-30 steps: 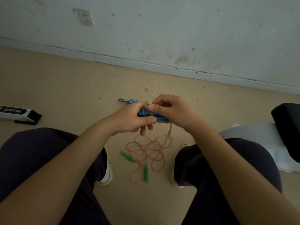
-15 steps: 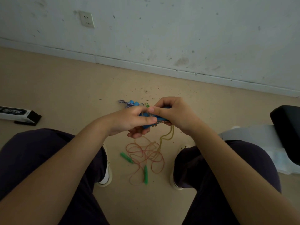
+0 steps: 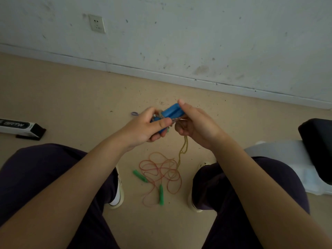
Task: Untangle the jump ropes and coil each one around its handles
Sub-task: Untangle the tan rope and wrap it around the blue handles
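A person sits and looks down at two bare hands held up over the floor [image 3: 75, 97], between the knees. The left hand [image 3: 143, 128] comes in from the lower left. Its fingers curl under the blue handles [image 3: 172, 111] and its thumb lies flat along the side, so its grip is clamped on them. The two blue handles lie side by side and tilt up to the right. Some rope is wound around them near the left thumb.

The right hand [image 3: 195, 123] comes in from the lower right. Its thumb points up and rests on the far end of the blue handles. Its fingers are curled, and the yellow rope [image 3: 184, 150] comes out from under them, so its grip is clamped on that rope. The yellow rope hangs down from the hand to the floor.

On the floor under the hands lies the red rope [image 3: 161, 175] in a loose messy pile. Its two green handles [image 3: 142, 176] lie at the left and bottom of the pile. The end of the yellow rope reaches the pile, and it is hard to tell if they are knotted together.

A small striped loop of cord [image 3: 134, 113] peeks out just left of the left hand. A long white and black box [image 3: 19, 127] lies on the floor far to the left. A wall socket [image 3: 97, 23] is on the wall. A black cushion [image 3: 316, 144] sits on something white at the right edge.
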Demonstrator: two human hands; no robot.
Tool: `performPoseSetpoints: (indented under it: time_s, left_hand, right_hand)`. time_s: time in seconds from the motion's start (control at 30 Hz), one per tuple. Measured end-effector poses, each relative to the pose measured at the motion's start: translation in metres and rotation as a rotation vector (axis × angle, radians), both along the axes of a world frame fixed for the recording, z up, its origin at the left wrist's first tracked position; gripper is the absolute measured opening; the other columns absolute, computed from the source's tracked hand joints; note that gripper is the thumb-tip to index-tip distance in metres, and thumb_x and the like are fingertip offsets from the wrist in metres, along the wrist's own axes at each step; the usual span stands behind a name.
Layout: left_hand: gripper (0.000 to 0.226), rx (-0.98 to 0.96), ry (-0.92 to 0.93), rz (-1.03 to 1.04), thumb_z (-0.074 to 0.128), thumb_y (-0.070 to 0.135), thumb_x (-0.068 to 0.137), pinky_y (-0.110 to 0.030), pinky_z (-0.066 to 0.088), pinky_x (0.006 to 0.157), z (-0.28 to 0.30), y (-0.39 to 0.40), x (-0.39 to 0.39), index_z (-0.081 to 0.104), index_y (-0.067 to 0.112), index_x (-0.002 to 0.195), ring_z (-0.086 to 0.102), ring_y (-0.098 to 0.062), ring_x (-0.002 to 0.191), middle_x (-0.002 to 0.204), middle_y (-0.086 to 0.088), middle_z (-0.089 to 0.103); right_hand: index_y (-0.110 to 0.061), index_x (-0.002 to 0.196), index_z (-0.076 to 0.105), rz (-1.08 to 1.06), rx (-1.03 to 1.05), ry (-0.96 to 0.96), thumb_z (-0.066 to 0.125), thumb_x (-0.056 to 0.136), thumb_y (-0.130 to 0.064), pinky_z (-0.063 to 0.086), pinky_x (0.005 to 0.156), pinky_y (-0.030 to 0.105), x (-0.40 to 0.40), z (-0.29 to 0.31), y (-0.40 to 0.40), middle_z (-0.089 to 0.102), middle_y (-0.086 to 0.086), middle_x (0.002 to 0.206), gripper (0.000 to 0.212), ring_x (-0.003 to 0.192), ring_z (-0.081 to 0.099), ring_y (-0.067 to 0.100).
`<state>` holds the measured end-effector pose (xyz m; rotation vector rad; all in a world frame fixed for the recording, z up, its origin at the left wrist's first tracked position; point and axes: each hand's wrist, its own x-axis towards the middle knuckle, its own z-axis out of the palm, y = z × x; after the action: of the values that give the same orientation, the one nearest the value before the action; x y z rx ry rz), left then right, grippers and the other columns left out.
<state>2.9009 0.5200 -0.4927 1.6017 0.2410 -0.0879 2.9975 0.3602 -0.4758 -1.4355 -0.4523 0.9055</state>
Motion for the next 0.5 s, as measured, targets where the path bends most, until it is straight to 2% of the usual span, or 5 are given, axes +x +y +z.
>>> performPoseSetpoints:
  time_s: [0.1,0.17,0.23,0.33,0.5]
  left_hand:
    - [0.036,-0.033,-0.093,0.126,0.056,0.024,0.100,-0.017,0.033,0.044,0.0013,-0.0002,0.0017,0.048,0.021,0.134,0.041,-0.007,0.045,0.070,-0.007,0.055]
    - [0.022,-0.035,-0.125,0.177,0.054,0.021,0.101,-0.016,0.033,0.043,0.0034,0.0014,0.0021,0.054,0.018,0.123,0.042,-0.006,0.045,0.069,-0.005,0.055]
    - [0.007,-0.025,-0.131,0.200,0.055,0.021,0.101,-0.017,0.033,0.043,0.0025,0.0011,0.0020,0.056,0.016,0.106,0.042,-0.006,0.044,0.069,-0.006,0.056]
    - [0.007,0.011,-0.125,0.206,0.057,0.023,0.100,-0.018,0.033,0.042,-0.0021,-0.0019,0.0020,0.055,0.016,0.098,0.043,-0.008,0.044,0.069,-0.006,0.058]
    - [0.017,0.028,-0.121,0.229,0.058,0.024,0.099,-0.020,0.034,0.044,-0.0032,-0.0024,0.0029,0.059,0.014,0.112,0.043,-0.008,0.045,0.067,-0.005,0.058]
  right_hand:
    - [-0.002,0.111,0.065,0.042,-0.034,-0.066,0.045,0.101,-0.040,0.028,0.048,0.023,-0.0026,-0.0027,0.0021,0.055,0.009,0.078,0.043,0.054,0.040,0.014]
    - [-0.001,0.118,0.063,0.068,-0.066,-0.141,0.048,0.102,-0.027,0.025,0.045,0.022,-0.0032,-0.0039,0.0024,0.051,0.003,0.068,0.034,0.050,0.035,0.011]
    - [-0.010,0.116,0.065,0.061,-0.131,-0.240,0.054,0.100,-0.018,0.028,0.045,0.022,-0.0031,-0.0037,0.0027,0.045,-0.003,0.061,0.022,0.048,0.033,0.008]
    - [-0.018,0.105,0.067,0.055,-0.261,-0.424,0.059,0.097,-0.021,0.032,0.047,0.022,-0.0030,-0.0033,0.0037,0.045,-0.013,0.052,0.012,0.046,0.036,0.004]
    - [-0.016,0.089,0.063,0.041,-0.359,-0.566,0.058,0.098,-0.024,0.032,0.049,0.013,-0.0053,-0.0017,0.0056,0.046,-0.022,0.043,0.013,0.043,0.041,-0.001]
